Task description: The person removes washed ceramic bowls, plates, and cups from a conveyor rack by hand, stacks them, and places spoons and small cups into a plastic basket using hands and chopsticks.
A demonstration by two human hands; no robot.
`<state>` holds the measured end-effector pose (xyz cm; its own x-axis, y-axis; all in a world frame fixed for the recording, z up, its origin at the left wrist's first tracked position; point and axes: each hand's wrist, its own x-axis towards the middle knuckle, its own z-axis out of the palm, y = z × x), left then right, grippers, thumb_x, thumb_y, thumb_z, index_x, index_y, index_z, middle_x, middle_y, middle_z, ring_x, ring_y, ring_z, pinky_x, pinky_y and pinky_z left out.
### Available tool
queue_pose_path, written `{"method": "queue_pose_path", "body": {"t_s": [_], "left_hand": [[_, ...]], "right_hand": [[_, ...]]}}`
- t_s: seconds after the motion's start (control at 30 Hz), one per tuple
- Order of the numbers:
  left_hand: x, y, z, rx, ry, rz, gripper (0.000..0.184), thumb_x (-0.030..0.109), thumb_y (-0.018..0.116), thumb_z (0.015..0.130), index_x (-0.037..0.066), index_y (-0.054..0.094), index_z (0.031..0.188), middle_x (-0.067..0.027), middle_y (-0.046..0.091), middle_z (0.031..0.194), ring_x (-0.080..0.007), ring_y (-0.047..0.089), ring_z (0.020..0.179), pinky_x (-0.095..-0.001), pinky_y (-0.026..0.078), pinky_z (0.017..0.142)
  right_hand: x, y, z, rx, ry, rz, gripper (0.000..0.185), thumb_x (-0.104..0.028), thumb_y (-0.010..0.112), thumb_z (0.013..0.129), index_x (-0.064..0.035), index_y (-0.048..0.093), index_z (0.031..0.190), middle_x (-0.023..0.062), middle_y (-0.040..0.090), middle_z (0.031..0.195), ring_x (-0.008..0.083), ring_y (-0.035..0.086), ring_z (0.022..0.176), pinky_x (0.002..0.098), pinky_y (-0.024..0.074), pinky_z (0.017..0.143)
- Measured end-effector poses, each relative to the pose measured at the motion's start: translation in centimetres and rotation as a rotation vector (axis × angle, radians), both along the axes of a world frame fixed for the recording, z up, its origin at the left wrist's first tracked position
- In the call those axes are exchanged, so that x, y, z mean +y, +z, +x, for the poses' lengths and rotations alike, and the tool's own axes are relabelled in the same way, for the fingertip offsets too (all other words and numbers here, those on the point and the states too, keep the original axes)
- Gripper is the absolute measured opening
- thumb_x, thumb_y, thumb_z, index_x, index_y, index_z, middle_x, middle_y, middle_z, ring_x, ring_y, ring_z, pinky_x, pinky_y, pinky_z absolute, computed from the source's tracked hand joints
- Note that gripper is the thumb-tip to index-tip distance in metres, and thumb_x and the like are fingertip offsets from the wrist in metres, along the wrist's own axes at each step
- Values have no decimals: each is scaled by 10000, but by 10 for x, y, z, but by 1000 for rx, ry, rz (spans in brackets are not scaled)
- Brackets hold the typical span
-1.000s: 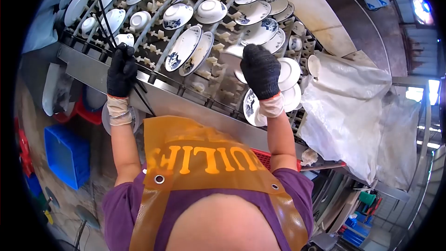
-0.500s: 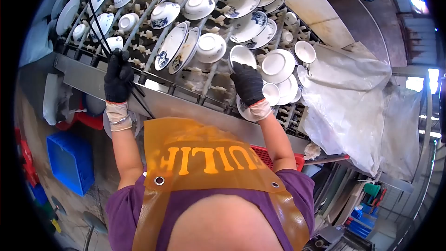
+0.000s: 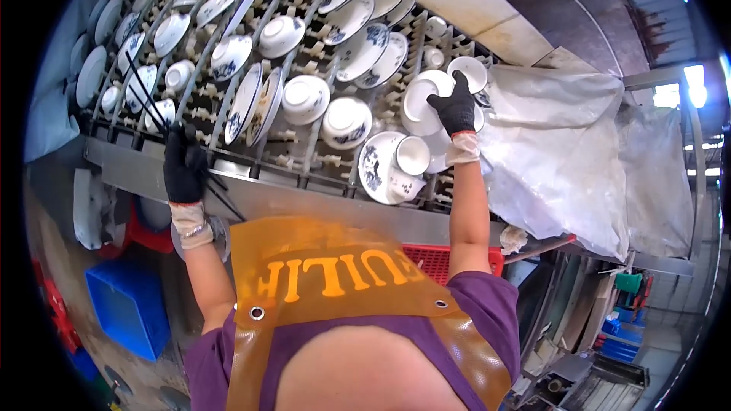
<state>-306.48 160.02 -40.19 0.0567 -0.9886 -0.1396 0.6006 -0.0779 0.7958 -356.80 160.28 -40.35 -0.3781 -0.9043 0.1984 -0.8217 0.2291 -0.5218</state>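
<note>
My left hand, in a black glove with a white cuff, is closed round several thin black chopsticks at the near edge of the rack. My right hand, gloved the same way, has thumb and fingers apart. It reaches over stacked white plates, fingertips at the near rim of a white bowl. An upturned blue-patterned bowl rests on the pegged rack. Left of it sits another upturned bowl. Closer to me, a plate carries a cup and a small patterned piece.
Many plates and bowls stand tilted between the pegs, among them an oval plate. A clear plastic sheet drapes over the right end. Below the metal edge are a red basket and a blue bin.
My right hand has let go of a bowl, now upside down on the rack, and moved right to the stacked plates. My left hand still grips the chopsticks. The view has shifted.
</note>
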Motion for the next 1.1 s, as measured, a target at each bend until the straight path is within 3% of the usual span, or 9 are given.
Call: {"method": "queue_pose_path", "body": {"t_s": [0.2,0.27,0.33,0.47,0.53,0.67,0.9,1.0,1.1], "left_hand": [[2,-9,-1,117,-121,-81,232,276,416,957,118,530,1083,34,557,885,-17,328,485,-173,265,431],[8,-23,-11,-407,213,-126,229,266,410,960,113,534,1078,43,546,851,-22,329,493,-175,276,445],[14,-8,-14,115,38,-25,227,250,413,959,99,539,1073,44,541,836,-26,331,502,-175,290,465],[46,-30,6,-98,91,56,458,6,408,902,26,328,1353,-22,482,1128,-45,400,595,-181,360,485],[51,-18,0,322,-285,-127,252,267,396,963,49,520,986,37,469,576,-15,341,421,-166,236,385],[60,21,-47,203,105,139,318,375,379,958,98,491,850,72,299,436,-16,267,361,-173,181,366],[59,15,-63,16,326,214,296,370,419,946,88,488,884,55,356,510,-19,270,368,-173,209,367],[65,29,-83,-14,386,241,309,363,432,942,58,481,945,42,389,566,-21,266,372,-174,223,365],[63,16,-71,129,448,321,329,335,423,949,23,470,1043,35,451,643,-27,283,388,-175,261,366]], "right_hand": [[-19,88,10,476,480,-169,185,-94,601,640,-154,642,810,83,633,772,264,603,754,403,422,844],[-40,50,1,578,691,-308,143,-90,578,666,-188,623,761,43,622,782,240,586,755,423,375,917],[-41,33,8,727,800,-149,154,-75,558,687,-194,613,767,20,615,882,223,575,873,416,380,925],[-57,5,-43,378,337,-256,304,-84,501,760,-157,605,1037,95,583,1042,275,523,1026,394,408,893],[-56,-33,-89,498,171,-77,332,-111,465,788,-133,563,1104,108,593,1037,287,537,1015,503,341,935],[-68,-65,-138,454,193,413,298,-261,573,735,-119,643,988,120,630,1000,262,577,995,503,356,922],[-157,-55,-150,-435,67,-166,326,-237,613,772,-10,634,1005,206,640,924,287,631,831,358,469,739],[-179,-71,-149,466,428,-81,335,-316,569,804,-31,648,960,173,647,920,299,627,826,361,476,743],[-146,-52,-121,26,391,272,360,-383,584,748,-60,669,884,163,649,896,321,624,827,395,489,761]]}}
